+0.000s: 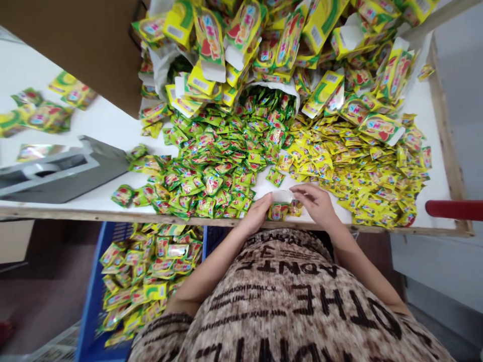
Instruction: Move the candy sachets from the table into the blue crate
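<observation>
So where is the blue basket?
In the head view, the blue basket sits low on the left, under the table edge, beside the person's left arm, full of yellow packs.

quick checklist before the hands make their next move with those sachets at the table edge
1. Both hands at the work spot: left hand and right hand meet at the table edge: ok.
2. Sachets between the hands: present, ok.
3. Firm grip on them: cannot tell.
4. Green sachet pile within reach: ok.
5. Yellow sachet pile within reach: ok.
6. Blue crate below has room: part full, ok.
</observation>
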### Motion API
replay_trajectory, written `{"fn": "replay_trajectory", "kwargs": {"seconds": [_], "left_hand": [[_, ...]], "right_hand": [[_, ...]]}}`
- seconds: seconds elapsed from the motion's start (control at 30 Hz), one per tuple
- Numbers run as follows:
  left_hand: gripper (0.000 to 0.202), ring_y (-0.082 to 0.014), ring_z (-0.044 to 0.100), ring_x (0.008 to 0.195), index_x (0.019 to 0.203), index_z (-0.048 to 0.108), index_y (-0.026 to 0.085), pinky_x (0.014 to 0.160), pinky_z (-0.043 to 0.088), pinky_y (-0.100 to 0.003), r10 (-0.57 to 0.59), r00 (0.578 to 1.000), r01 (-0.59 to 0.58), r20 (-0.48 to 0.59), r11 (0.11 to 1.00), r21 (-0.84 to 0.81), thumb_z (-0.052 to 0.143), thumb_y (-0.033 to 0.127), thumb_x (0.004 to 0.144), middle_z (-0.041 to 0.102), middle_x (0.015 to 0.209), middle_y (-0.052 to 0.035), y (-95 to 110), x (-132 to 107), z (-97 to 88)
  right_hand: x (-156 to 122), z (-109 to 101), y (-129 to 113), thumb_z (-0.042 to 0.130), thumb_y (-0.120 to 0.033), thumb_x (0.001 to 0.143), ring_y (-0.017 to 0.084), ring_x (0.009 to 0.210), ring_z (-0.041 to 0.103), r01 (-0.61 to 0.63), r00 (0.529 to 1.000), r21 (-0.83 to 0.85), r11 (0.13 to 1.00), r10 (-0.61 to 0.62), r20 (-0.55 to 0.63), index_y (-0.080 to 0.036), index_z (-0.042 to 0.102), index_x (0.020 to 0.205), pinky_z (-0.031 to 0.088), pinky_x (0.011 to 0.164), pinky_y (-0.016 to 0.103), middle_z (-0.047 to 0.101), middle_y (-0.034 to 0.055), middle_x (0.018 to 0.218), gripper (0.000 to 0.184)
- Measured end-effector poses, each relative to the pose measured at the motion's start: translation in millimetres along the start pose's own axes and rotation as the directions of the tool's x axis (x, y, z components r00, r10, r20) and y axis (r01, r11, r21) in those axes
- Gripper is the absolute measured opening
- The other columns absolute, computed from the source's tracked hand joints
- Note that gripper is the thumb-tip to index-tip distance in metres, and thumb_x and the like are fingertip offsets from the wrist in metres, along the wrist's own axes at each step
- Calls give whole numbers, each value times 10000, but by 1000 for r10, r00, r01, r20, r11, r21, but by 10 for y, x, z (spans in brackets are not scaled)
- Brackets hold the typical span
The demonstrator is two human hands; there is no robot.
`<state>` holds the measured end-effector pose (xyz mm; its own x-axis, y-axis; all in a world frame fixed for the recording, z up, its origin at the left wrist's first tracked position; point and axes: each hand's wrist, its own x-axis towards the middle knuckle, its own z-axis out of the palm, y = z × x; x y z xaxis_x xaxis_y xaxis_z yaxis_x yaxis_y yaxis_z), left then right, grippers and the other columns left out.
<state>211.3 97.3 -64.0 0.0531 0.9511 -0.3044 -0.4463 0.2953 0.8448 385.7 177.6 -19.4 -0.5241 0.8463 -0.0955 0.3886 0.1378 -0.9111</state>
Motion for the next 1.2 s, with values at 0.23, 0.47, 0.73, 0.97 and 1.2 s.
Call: {"fn": "replay_trajectory", "kwargs": {"seconds": [0.23, 0.47, 0.73, 0.97, 1.2], "left_hand": [[333, -186, 656, 958, 1013, 730, 169, 937, 480, -305, -54, 999, 54, 6, 998, -20, 783, 322, 722, 728, 1020, -60, 151, 47, -53], [218, -190, 681, 913, 914, 773, 186, 906, 516, -319, 165, 960, -111, -225, 966, 233, 751, 335, 757, 749, 963, -65, 99, 84, -51], [261, -166, 656, 814, 991, 754, 162, 783, 512, -278, 257, 958, -189, -125, 898, 397, 695, 347, 815, 734, 908, -79, 103, 148, -20], [200, -177, 678, 855, 972, 763, 197, 792, 523, -291, 356, 934, -328, 34, 816, 475, 655, 319, 857, 740, 944, -79, 172, 123, -62], [191, -168, 684, 873, 1019, 751, 208, 793, 535, -287, 436, 898, -404, 65, 754, 518, 639, 257, 872, 741, 974, -73, 139, 44, -60]], "right_hand": [[-92, 197, 38, 703, -417, 757, 103, 443, 501, -312, 950, 327, 892, 290, 116, -181, 693, 974, 420, 420, 226, 576, -29, 578, 321], [60, 186, 18, 690, -476, 773, 101, 463, 542, -238, 970, 291, 927, 240, 30, -182, 764, 853, 447, 439, 238, 665, 27, 714, 314], [79, 256, 20, 777, -490, 666, 106, 407, 517, -271, 950, 363, 892, 309, -48, -162, 718, 784, 428, 399, 234, 648, 11, 587, 353], [40, 237, 84, 753, -482, 712, 127, 453, 546, -174, 977, 255, 951, 198, -72, -176, 704, 734, 446, 426, 254, 662, 32, 641, 311], [-19, 214, 97, 711, -357, 799, 148, 635, 607, 3, 997, 169, 986, 11, -82, -197, 724, 842, 489, 568, 277, 682, 53, 836, 166]]}}
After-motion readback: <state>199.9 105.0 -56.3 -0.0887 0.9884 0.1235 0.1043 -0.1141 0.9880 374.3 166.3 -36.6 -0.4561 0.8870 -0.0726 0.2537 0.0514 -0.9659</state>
